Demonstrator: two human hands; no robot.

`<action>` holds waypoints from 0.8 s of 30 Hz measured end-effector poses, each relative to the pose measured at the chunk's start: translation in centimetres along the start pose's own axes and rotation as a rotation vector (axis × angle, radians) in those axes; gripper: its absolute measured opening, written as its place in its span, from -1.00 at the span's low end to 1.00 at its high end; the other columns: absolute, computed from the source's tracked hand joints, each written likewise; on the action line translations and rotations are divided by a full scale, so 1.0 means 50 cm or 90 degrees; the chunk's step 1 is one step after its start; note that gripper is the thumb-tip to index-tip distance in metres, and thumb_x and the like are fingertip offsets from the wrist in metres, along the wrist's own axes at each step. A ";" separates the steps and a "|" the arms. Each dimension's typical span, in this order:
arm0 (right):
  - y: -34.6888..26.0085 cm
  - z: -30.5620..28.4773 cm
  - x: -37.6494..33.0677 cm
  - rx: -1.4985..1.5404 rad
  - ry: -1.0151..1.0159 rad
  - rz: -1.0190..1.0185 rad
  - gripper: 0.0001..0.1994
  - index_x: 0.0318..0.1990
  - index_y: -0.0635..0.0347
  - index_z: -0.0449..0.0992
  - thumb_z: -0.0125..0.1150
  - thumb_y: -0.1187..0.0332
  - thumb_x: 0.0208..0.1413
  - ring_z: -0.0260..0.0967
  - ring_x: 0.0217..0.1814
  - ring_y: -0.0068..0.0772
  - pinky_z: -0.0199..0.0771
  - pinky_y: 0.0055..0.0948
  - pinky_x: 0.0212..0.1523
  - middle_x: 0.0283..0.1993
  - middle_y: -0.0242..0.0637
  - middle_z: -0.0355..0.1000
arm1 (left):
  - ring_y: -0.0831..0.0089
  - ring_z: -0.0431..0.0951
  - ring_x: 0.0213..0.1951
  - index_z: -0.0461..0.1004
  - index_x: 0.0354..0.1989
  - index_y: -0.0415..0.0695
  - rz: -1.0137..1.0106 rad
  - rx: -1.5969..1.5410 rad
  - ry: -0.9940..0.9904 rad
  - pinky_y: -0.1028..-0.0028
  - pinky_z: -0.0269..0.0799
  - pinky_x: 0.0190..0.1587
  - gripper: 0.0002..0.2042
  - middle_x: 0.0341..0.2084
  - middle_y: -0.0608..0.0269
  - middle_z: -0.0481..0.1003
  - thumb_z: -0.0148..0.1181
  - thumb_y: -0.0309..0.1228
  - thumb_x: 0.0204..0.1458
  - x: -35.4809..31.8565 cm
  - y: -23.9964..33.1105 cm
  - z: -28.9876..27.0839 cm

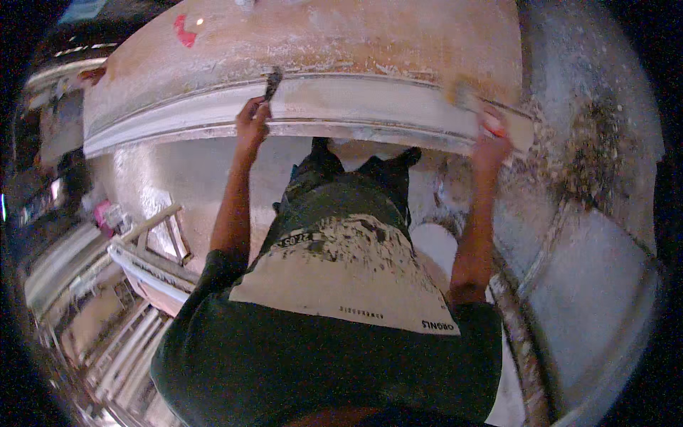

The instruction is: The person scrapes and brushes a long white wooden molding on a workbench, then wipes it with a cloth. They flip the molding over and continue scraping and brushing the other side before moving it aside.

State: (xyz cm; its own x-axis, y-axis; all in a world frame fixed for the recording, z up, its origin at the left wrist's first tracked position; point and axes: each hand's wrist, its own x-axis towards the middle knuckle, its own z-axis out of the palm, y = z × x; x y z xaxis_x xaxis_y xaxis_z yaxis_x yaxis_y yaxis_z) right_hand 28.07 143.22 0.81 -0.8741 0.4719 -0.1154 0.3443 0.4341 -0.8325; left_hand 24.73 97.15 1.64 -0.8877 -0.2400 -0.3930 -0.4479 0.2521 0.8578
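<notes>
A long, white-coated moulding (pixel 341 98) with raised edges lies lengthwise along the near edge of the worktable. My left hand (pixel 252 125) is closed round a short tool with a dark, worn head (pixel 272 82), which points away from me over the moulding. I cannot tell whether it is a brush or a scraper. Toward the moulding's right end, my right hand (pixel 491 146) is smeared by motion. It grips a tool with a blurred, yellowish flat head (pixel 461 94); a bit of red-orange shows at the fingers.
The brown worktable (pixel 398 43) is stained with white residue, and a red patch (pixel 185 31) marks its far left. White frames and strips (pixel 142 267) are stacked at lower left. A rough, spattered area (pixel 590 142) and a pale panel (pixel 597 277) are at right.
</notes>
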 end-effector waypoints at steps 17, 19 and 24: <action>-0.068 -0.049 -0.317 -0.101 0.543 -0.013 -0.89 -0.38 0.34 0.55 0.16 0.49 -0.04 0.44 -0.36 -0.43 0.45 -0.47 -0.30 -0.32 -0.22 0.51 | 0.10 0.52 -0.27 0.41 -0.04 0.02 0.498 0.632 -0.514 0.27 0.47 -0.25 -0.68 -0.11 0.06 0.44 0.11 -0.29 -0.01 0.165 -0.082 -0.246; -0.098 -0.049 -0.350 -0.063 0.620 0.018 -0.88 -0.36 0.32 0.55 0.19 0.45 -0.05 0.42 -0.39 -0.44 0.43 -0.43 -0.32 -0.34 -0.23 0.51 | 0.07 0.52 -0.30 0.41 -0.05 0.02 0.540 0.672 -0.533 0.21 0.48 -0.29 -0.68 -0.13 0.10 0.45 0.10 -0.28 -0.03 0.143 -0.040 -0.211; -0.043 0.051 -0.385 0.080 0.562 -0.002 -0.89 -0.35 0.37 0.52 0.18 0.50 -0.03 0.44 -0.44 -0.49 0.49 -0.54 -0.39 -0.40 -0.27 0.48 | 0.13 0.52 -0.39 0.41 -0.12 0.01 0.694 0.603 -0.574 0.16 0.44 -0.42 -0.72 -0.33 0.17 0.46 0.09 -0.33 -0.06 0.114 -0.020 0.022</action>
State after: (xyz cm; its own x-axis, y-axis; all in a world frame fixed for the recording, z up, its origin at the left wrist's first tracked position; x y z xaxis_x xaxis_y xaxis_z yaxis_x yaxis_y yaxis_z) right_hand 43.28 131.22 3.43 -0.2746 0.9126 0.3030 0.2575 0.3734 -0.8912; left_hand 20.02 96.57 -1.83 -0.4279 0.8936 -0.1356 0.7581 0.4365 0.4844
